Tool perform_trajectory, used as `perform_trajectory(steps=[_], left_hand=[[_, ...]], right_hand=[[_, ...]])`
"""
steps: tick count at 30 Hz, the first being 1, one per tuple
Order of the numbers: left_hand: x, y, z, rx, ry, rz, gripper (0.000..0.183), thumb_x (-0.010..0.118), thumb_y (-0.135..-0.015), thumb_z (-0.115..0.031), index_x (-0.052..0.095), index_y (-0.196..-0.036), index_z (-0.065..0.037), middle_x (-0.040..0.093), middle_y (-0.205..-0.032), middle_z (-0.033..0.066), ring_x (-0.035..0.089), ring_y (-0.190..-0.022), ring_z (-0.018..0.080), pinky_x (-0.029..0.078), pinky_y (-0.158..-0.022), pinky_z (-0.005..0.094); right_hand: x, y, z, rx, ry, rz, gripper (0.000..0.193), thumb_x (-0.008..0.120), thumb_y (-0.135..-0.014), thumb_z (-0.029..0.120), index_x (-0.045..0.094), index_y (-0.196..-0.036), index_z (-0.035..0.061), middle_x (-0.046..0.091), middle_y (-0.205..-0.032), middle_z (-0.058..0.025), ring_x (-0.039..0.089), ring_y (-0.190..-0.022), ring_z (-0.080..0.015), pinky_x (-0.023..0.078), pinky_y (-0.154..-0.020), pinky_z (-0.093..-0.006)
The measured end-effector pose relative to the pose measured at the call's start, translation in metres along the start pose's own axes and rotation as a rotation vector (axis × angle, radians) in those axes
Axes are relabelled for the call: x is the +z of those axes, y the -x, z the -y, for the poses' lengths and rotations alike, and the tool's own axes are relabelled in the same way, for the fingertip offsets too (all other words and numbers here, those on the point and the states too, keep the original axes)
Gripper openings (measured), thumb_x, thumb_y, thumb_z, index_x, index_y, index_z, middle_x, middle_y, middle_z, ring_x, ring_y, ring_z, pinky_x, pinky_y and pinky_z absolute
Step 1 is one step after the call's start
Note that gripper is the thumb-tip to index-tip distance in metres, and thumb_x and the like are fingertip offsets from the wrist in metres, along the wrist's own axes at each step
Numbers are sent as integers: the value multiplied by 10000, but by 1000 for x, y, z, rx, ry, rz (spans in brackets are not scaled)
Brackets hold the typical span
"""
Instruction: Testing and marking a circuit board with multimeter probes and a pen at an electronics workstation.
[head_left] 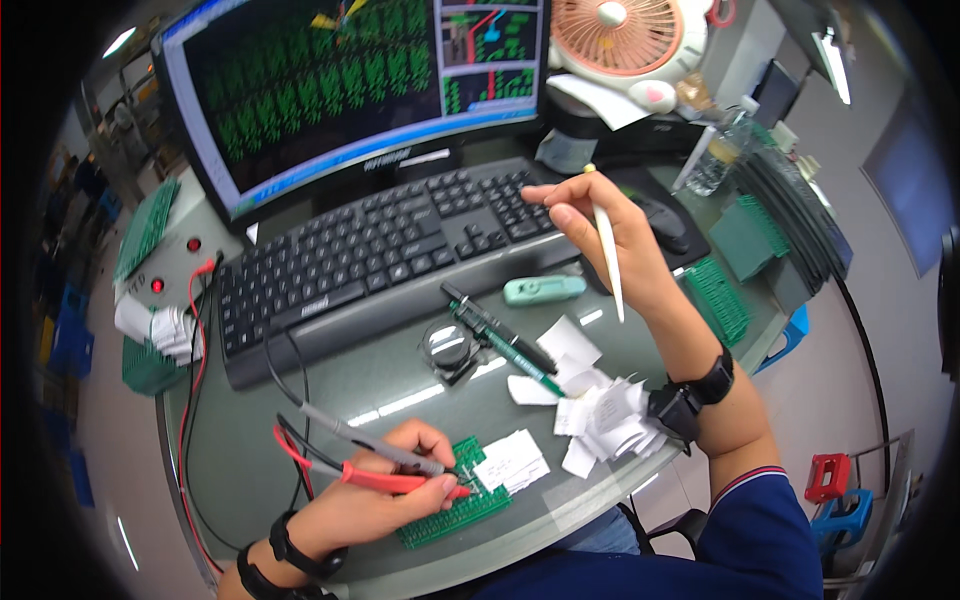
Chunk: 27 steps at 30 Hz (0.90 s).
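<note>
1. Left hand point(370, 500) fingers hold a red probe point(385, 480) and a grey probe point(375, 447), tips on the green circuit board point(455, 512) at the tabletop point(330, 400) front edge.
2. Right hand point(600, 225) fingers grip a white pen point(608, 255) over the black keyboard point(390, 245).
3. Paper scraps point(600, 410) lie near the board.

My left hand point(385, 495) covered the near part of the green rectangular circuit board point(462, 505), and I could not tell where the tips of the red and grey probes point(400, 470) touched it, small as they were. The black flat monitor point(350, 85) was cut off by the upper edge of the frame, as was the peach round desk fan point(625, 35). My right hand point(600, 225) hid part of the black computer mouse point(665, 225) at centre right. Things at the far left rim were blurred beyond telling.
</note>
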<state>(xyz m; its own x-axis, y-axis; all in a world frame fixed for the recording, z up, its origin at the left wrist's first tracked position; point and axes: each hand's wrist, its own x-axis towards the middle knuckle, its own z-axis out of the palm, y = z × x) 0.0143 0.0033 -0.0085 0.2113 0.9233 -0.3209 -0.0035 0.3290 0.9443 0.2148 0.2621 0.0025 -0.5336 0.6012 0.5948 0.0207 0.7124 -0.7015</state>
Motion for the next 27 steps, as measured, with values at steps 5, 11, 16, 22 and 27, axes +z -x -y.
perform_trajectory(steps=[5, 11, 16, 22, 27], left_hand=[[-1, 1, 4, 13, -7, -4, 199, 630, -921, -130, 487, -1008, -24, 630, -866, 50, 663, -792, 96, 548, -676, 205], [0, 3, -1, 6, 24, 1, 190, 628, -918, -128, 495, -1015, -33, 654, -884, 45, 637, -795, 61, 506, -692, 195], [-3, 0, 0, 9, 4, 6, 201, 629, -927, -147, 488, -1005, -27, 647, -856, 70, 658, -789, 95, 544, -687, 218], [-3, 4, 0, -6, 11, -3, 222, 629, -927, -169, 504, -1051, -34, 638, -888, 31, 608, -786, 47, 479, -683, 190], [-2, 1, 7, 65, -14, 57, 247, 610, -943, -229, 496, -1056, -43, 617, -887, 13, 572, -764, 41, 461, -664, 200]], right_hand=[[-23, -22, -17, 131, 186, 96, 188, 522, -988, 200, 572, -942, 25, 706, -809, -97, 672, -784, -207, 493, -700, -341], [-25, -43, -48, -96, 456, 229, 151, 551, -951, 170, 573, -902, 29, 674, -817, -90, 617, -806, -293, 476, -718, -390], [-17, -68, -72, -152, 645, 232, 158, 555, -933, 241, 569, -894, 89, 674, -750, -62, 635, -781, -303, 475, -701, -444], [2, -81, -63, -212, 535, 308, 142, 543, -922, 239, 565, -898, 101, 658, -789, -77, 629, -822, -304, 471, -717, -455], [-11, -66, -49, -48, 569, 188, 160, 586, -904, 248, 571, -888, 89, 658, -754, -121, 648, -763, -345, 482, -675, -484]])
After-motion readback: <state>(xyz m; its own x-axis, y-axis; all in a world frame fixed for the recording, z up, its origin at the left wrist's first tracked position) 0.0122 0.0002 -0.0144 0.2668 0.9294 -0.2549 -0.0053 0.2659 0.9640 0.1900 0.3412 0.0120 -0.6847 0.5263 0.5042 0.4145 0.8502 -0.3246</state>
